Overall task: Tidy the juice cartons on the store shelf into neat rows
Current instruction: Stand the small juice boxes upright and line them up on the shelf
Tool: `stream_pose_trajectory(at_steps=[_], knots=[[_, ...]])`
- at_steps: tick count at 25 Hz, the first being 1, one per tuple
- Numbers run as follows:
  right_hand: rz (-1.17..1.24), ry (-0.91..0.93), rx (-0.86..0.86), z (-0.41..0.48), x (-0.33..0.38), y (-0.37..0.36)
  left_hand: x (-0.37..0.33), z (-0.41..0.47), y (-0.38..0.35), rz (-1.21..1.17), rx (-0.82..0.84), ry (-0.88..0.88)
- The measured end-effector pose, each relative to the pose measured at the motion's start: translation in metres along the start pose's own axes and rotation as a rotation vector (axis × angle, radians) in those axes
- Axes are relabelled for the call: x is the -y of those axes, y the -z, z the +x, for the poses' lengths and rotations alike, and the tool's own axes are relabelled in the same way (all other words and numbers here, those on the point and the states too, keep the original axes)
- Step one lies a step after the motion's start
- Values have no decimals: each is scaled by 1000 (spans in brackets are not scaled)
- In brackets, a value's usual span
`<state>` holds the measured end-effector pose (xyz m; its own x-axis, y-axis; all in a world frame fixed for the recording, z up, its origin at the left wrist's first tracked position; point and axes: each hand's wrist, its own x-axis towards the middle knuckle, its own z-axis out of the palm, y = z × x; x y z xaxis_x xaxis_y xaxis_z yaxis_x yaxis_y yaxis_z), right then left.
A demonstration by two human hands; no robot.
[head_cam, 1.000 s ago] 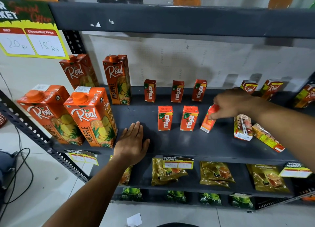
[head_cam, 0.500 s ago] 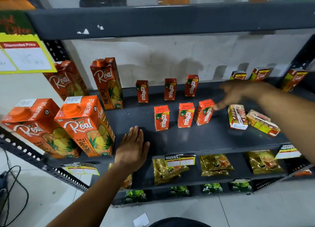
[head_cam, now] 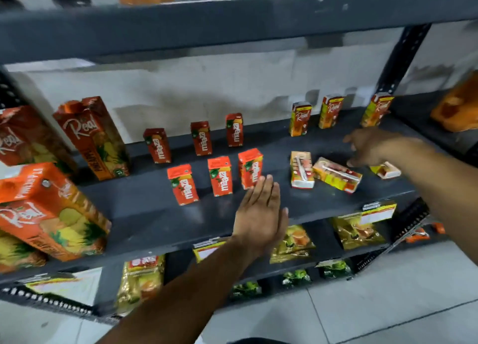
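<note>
Since half a second ago, left hand shifted rightward along dark shelf, now flat and open, fingertips just before the rightmost of six upright Maaza cartons (two rows of three). Right hand reaches with fingers spread, holding nothing, over a toppled small Real carton. Another lies beneath the wrist; three stand at the back. Frame blurred.

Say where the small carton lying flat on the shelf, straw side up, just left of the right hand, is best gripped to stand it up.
Probably across the two long side faces of the fallen carton, coming from above. It lies flat and skewed, with open shelf in front, and the right hand is nearest.
</note>
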<state>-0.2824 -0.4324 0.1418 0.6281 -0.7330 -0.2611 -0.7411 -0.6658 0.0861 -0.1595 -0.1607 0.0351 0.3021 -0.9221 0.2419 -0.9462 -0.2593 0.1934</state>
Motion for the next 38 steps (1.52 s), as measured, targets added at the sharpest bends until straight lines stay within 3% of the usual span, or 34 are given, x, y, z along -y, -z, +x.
stream_pose_trajectory(at_steps=[7,12,17,20,23,27,30,38], knots=[[179,-20,-49,6,-125,-3,-46,41,-54,117,93,348],[480,-180,-103,2,-120,-62,-51,40,-59,197,114,350],[367,-168,-116,8,-122,-76,-47,43,-61,199,136,350],[111,29,-282,19,-137,-46,-48,44,-62,193,128,351],[-362,347,-433,29,-140,-16,-48,42,-62,174,107,350],[-766,651,-414,38,-126,3,-50,40,-60,167,95,345],[-770,740,-386,43,-126,4,-49,39,-61,166,82,347],[-431,797,-260,49,-133,17,-50,40,-62,177,83,360]])
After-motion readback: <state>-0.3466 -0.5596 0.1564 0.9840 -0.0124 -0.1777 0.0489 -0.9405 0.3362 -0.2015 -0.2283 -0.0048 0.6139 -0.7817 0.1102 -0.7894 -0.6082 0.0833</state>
